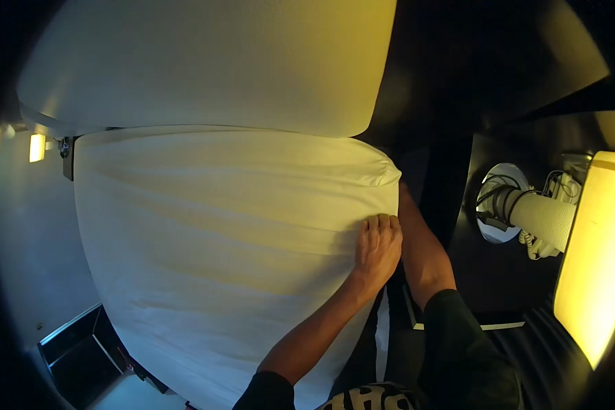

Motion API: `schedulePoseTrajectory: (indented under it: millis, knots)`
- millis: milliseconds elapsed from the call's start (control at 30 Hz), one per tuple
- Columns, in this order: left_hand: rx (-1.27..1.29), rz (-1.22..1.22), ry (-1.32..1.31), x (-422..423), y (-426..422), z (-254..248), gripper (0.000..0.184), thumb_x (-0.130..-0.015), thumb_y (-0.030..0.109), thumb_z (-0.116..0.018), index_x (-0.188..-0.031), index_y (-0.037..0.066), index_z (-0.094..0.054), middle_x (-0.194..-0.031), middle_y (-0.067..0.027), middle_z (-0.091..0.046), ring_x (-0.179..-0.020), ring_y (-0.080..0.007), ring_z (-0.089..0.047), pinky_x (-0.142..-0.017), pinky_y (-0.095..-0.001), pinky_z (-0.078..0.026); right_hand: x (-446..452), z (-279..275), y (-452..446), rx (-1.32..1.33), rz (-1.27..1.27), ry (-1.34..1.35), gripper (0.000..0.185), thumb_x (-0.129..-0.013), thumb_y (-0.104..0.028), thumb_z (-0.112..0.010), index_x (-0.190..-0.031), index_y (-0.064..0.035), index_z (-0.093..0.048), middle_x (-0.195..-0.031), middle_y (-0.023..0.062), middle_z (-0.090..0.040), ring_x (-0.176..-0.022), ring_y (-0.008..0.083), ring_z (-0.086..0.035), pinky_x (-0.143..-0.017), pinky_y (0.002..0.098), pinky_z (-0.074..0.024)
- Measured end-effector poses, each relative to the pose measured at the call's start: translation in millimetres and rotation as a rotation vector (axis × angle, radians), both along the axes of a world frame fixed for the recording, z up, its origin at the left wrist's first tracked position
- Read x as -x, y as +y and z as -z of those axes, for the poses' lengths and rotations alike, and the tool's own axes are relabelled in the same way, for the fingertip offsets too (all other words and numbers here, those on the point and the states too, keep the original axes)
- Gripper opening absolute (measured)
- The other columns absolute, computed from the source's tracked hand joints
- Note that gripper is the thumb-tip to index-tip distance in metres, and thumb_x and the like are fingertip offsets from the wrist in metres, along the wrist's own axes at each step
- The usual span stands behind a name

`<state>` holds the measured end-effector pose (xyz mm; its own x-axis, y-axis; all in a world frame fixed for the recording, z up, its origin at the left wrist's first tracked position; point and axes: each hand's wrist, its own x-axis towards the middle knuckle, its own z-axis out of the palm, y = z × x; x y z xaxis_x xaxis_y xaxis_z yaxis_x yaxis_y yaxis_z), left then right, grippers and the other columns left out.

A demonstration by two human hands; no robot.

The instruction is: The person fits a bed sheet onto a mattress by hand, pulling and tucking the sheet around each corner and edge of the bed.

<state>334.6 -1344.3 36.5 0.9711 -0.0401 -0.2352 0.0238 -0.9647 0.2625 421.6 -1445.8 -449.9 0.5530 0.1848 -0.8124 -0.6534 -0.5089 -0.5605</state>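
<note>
A white bed sheet (219, 225) covers the mattress, with soft creases across it and a gathered fold at its far right corner. My left hand (379, 247) is on the sheet close to the mattress's right edge, its fingers curled and closed on the fabric. Along that same side my right arm (424, 253) reaches up toward the corner. The right hand itself is hidden behind the edge of the sheet and mattress, so its fingers do not show.
A padded pale headboard (219, 61) rises beyond the mattress. To the right, a dark bedside table (519, 294) holds a glowing lamp (591, 263) and a corded telephone (560, 188). A small wall light (37, 147) and a dark open box-like unit (82, 355) are on the left.
</note>
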Motion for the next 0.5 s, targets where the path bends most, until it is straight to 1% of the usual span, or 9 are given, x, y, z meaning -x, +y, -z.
schedulePoseTrajectory:
  millis: [67, 167, 200, 233, 300, 333, 433, 467, 500]
  knots:
    - [-0.045, 0.046, 0.04, 0.1, -6.1, 1.2, 0.011, -0.076, 0.013, -0.06, -0.082, 0.004, -0.057, -0.086, -0.0106, -0.055, -0.085, -0.0241, -0.054, -0.072, -0.0337, -0.045, 11.9, -17.3, -8.8, 0.024, -0.033, -0.078, 0.042, -0.094, -0.04, -0.039, -0.118, -0.0103, -0.056, -0.113, 0.0129, -0.058, -0.096, 0.0245, -0.056, -0.079, 0.0373, -0.0476]
    - [-0.109, 0.098, 0.041, -2.9, -13.9, -3.8, 0.006, -0.074, 0.011, -0.057, -0.072, 0.005, -0.057, -0.074, -0.0087, -0.056, -0.072, -0.0235, -0.057, -0.061, -0.0306, -0.047, 6.0, -35.9, 4.3, 0.056, -0.094, -0.198, 0.04, -0.092, -0.039, -0.044, -0.115, -0.0102, -0.059, -0.11, 0.0122, -0.059, -0.095, 0.024, -0.056, -0.078, 0.0366, -0.0476]
    - [-0.105, 0.095, 0.04, 0.8, -17.7, 0.4, 0.006, -0.074, 0.011, -0.057, -0.072, 0.005, -0.057, -0.074, -0.0087, -0.056, -0.072, -0.0235, -0.057, -0.061, -0.0306, -0.047, -6.6, -44.0, 12.7, 0.068, -0.112, -0.238, 0.039, -0.091, -0.039, -0.045, -0.113, -0.0102, -0.06, -0.109, 0.012, -0.059, -0.095, 0.0239, -0.056, -0.078, 0.0364, -0.0477]
    - [-0.055, 0.082, -0.097, 7.8, -21.8, 9.7, 0.009, -0.075, 0.012, -0.057, -0.07, 0.006, -0.056, -0.07, -0.0089, -0.056, -0.068, -0.0241, -0.057, -0.058, -0.0319, -0.047, -0.1, -45.2, 4.9, 0.079, -0.128, -0.279, 0.039, -0.091, -0.039, -0.047, -0.112, -0.0101, -0.061, -0.108, 0.0118, -0.06, -0.095, 0.0237, -0.056, -0.078, 0.0361, -0.0477]
    - [0.038, 0.057, -0.372, 20.8, -26.2, 16.7, 0.016, -0.079, 0.016, -0.058, -0.066, 0.007, -0.055, -0.062, -0.0093, -0.056, -0.059, -0.0251, -0.058, -0.053, -0.0343, -0.047, 2.7, -86.8, 7.6, 0.094, -0.159, -0.363, 0.038, -0.089, -0.039, -0.05, -0.11, -0.01, -0.062, -0.106, 0.0113, -0.061, -0.095, 0.0234, -0.056, -0.078, 0.0357, -0.0477]
    - [0.032, 0.054, -0.383, 24.2, -26.5, 14.1, 0.016, -0.079, 0.016, -0.058, -0.066, 0.007, -0.055, -0.062, -0.0093, -0.056, -0.059, -0.0251, -0.058, -0.053, -0.0343, -0.047, -6.4, -112.6, 15.5, 0.089, -0.161, -0.374, 0.038, -0.089, -0.039, -0.05, -0.11, -0.01, -0.062, -0.106, 0.0113, -0.061, -0.095, 0.0234, -0.056, -0.078, 0.0357, -0.0477]
    - [0.287, -0.198, -0.012, 35.7, -22.6, -10.6, 0.024, -0.083, 0.023, -0.059, -0.067, 0.005, -0.054, -0.057, -0.0108, -0.057, -0.054, -0.0272, -0.059, -0.049, -0.0386, -0.046, -15.1, -253.9, 16.8, -0.152, 0.561, -0.179, 0.04, -0.085, -0.038, -0.059, -0.109, -0.0069, -0.062, -0.106, 0.0095, -0.062, -0.094, 0.0215, -0.057, -0.078, 0.0335, -0.0474]
    - [0.286, -0.2, -0.022, 40.7, -17.6, -14.4, 0.024, -0.083, 0.023, -0.059, -0.067, 0.005, -0.054, -0.057, -0.0108, -0.057, -0.054, -0.0272, -0.059, -0.049, -0.0386, -0.046, -28.2, -284.3, 20.9, -0.156, 0.557, -0.187, 0.04, -0.085, -0.038, -0.059, -0.109, -0.0069, -0.062, -0.106, 0.0095, -0.062, -0.094, 0.0215, -0.057, -0.078, 0.0335, -0.0474]
    - [0.252, -0.228, 0.02, 48.1, -10.1, -17.9, 0.026, -0.083, 0.026, -0.059, -0.068, 0.005, -0.054, -0.057, -0.0117, -0.057, -0.053, -0.0282, -0.059, -0.049, -0.0393, -0.046, -43.6, -314.7, 27.8, -0.273, 0.549, -0.197, 0.039, -0.085, -0.037, -0.061, -0.108, -0.0055, -0.062, -0.103, 0.009, -0.062, -0.092, 0.0201, -0.058, -0.077, 0.0327, -0.0475]
